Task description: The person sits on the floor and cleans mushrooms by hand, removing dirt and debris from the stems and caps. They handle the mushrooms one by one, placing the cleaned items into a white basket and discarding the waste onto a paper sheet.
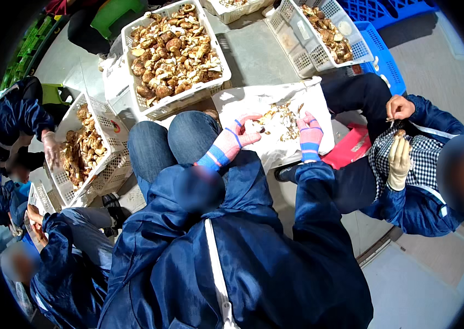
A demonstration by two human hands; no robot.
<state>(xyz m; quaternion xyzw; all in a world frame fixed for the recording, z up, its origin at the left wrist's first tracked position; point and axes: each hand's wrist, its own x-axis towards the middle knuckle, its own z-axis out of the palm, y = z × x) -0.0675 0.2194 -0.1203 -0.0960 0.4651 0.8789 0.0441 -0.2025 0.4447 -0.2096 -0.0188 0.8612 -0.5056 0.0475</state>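
My left hand (237, 139), in a pink and blue knitted glove, is closed around a small pale mushroom piece (254, 126) with a dark end. To its right, my right hand (309, 128), in a matching glove, is held over the edge of the trimmings, fingers bent; whether it holds a small tool or a piece I cannot tell. Both hands are above a white plastic sheet (238, 98) that bears a scatter of mushroom trimmings (283, 121). Beyond my knees stands a white perforated crate (226, 70) filled with brown mushrooms (174, 53).
A co-worker at right holds a mushroom (399, 133) beside a red bag (349, 148). Another's gloved hand (51, 149) touches a mushroom crate (110, 142) at left. More crates (298, 45) and a blue tray (388, 68) stand beyond. Other people sit at lower left.
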